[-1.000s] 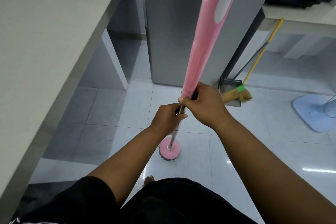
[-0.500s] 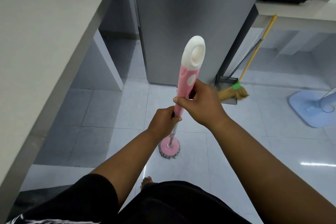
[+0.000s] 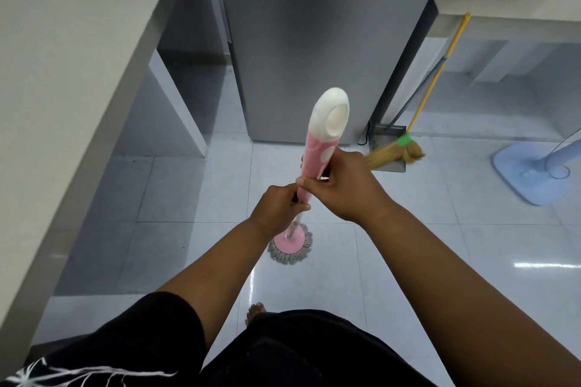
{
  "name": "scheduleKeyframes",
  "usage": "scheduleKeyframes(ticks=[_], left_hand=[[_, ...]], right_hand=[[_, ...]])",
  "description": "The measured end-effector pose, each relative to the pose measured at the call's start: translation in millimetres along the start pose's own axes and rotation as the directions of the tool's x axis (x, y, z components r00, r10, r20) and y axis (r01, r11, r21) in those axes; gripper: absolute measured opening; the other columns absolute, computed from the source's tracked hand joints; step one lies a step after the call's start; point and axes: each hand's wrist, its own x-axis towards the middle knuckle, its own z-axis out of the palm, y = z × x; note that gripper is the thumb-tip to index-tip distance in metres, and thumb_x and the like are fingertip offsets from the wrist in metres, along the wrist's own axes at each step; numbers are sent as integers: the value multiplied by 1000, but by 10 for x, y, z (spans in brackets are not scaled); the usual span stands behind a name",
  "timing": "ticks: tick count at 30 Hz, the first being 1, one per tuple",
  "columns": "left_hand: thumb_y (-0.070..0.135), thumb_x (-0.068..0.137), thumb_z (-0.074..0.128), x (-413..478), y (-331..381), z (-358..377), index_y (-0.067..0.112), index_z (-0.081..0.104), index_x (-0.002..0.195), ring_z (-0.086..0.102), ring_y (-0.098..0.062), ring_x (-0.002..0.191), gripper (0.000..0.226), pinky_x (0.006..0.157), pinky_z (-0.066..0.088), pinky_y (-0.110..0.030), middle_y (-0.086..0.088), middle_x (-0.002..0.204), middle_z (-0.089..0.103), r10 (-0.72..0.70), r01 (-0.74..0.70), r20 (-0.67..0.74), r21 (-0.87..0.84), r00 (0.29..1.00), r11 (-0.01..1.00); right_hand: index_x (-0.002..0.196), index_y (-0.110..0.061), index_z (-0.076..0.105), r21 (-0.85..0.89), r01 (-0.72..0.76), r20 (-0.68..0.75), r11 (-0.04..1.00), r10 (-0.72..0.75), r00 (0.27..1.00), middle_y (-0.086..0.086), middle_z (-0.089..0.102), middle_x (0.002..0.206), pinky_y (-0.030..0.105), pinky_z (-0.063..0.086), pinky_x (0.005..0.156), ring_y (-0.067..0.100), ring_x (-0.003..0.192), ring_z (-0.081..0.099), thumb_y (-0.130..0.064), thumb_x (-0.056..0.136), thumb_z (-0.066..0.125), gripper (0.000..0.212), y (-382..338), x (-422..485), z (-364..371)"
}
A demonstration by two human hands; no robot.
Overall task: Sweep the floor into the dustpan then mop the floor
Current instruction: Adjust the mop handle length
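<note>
On a glossy tiled floor (image 3: 408, 245), a mop (image 3: 317, 160) stands nearly upright, its round pink head (image 3: 290, 243) flat on the tiles. Both hands wrap the pink handle — the left hand (image 3: 276, 207) curled round it lower down, the right hand (image 3: 344, 185) just above, touching it. Behind, a broom (image 3: 396, 152) rests in a dustpan (image 3: 388, 148) beside a grey cabinet (image 3: 314, 41).

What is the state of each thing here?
left hand: grips the mop pole
right hand: grips the pink handle
mop: about upright, head on the floor
broom: leaning, unused, bristles over the dustpan
dustpan: on the floor, under the bristles
</note>
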Motion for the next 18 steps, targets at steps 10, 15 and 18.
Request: scheduleKeyframes(ticks=[10,15,18], left_hand=[[30,88,70,-92,-70,-14,14,67,92,66,-19,81,17,77,54,-39,-1,85,71,81,-86,55,109,995,990],[31,87,71,-75,-204,-81,13,69,98,67,-22,81,22,76,55,-38,-4,89,73,70,-72,14,144,997,987],[31,88,70,-45,-209,-42,12,67,97,65,-21,79,21,74,54,-37,-3,86,72,72,-70,-10,140,997,988]], right_hand=[[114,-20,65,86,31,51,996,-36,998,-10,72,101,16,52,81,3,92,67,-35,79,76,40,50,-95,-37],[117,-17,65,102,8,61,995,-14,998,-9,73,105,11,49,80,2,93,67,-33,81,76,41,36,-42,48],[115,-17,66,97,-16,53,995,11,999,-10,72,103,7,46,75,-4,86,65,-30,81,76,38,68,-12,80]])
